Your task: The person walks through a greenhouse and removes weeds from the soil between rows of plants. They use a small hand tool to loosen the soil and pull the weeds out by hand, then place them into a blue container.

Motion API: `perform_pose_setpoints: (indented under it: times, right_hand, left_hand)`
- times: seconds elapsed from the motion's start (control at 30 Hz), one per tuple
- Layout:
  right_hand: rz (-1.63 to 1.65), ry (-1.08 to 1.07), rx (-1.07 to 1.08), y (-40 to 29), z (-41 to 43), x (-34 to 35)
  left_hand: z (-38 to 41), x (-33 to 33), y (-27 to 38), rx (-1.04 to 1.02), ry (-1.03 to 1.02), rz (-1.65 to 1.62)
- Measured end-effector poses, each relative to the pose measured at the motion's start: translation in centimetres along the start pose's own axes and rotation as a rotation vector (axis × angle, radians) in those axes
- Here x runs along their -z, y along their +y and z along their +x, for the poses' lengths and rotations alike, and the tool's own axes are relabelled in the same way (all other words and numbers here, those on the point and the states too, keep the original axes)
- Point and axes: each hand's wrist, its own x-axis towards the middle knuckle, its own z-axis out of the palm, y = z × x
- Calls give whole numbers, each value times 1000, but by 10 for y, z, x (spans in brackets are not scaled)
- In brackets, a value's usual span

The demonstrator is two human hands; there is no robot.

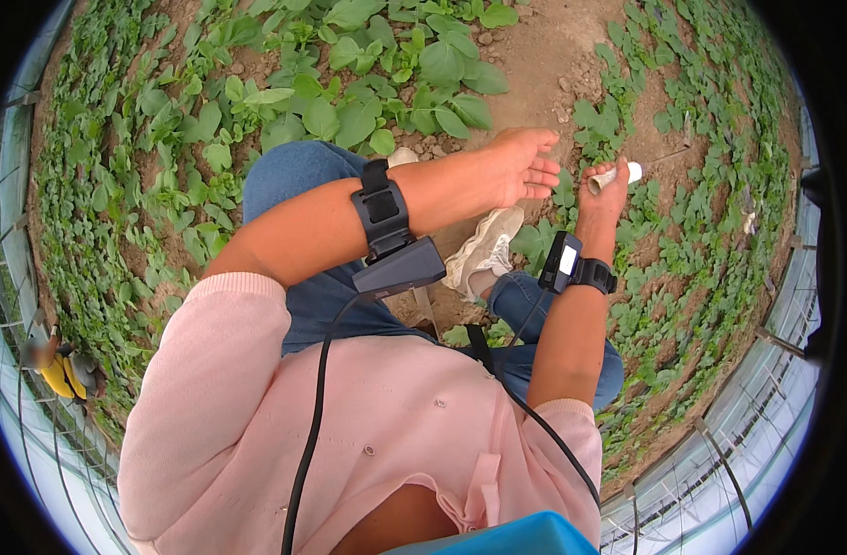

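My left hand [526,165] reaches across to the right over bare soil, palm turned sideways and fingers apart, with nothing visible in it. A little to its right, my right hand [606,191] is wrapped around the white tubular handle [633,172] of a hand tool, seemingly a small hoe. A thin metal shank [670,154] runs from the handle to a narrow blade [687,130] over the plants on the right. Low leafy seedlings [590,128] grow just beyond my right hand. Broad-leaved green plants [396,76] stand in front of my left forearm.
A bare soil path [538,48] runs between the plant rows. My shoe [489,250] rests on soil below my left hand. Black cables [319,416] hang from wrist-worn devices. Greenhouse sheeting [735,451] borders both sides. Another person [66,374] in yellow is at the far left.
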Motion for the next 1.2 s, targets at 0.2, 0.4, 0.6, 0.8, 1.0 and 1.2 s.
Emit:
perform_pose_setpoints:
  times: [0.2,0.4,0.6,0.8,1.0,1.2]
  right_hand:
    - [-151,48,36,-11,-13,0]
    - [-315,54,54,-10,-28,-3]
    - [-290,39,-3,9,-43,-9]
    - [-297,43,-58,23,-54,-13]
    - [-333,64,-49,30,-51,-4]
    - [-328,49,-26,34,-36,16]
  left_hand:
    - [4,11,11,-30,8,-31]
    - [15,21,8,-95,5,60]
    - [18,24,1,-238,-71,238]
    - [23,21,2,-695,-7,688]
    - [16,34,8,-1078,84,1332]
    - [17,62,37,-733,13,1315]
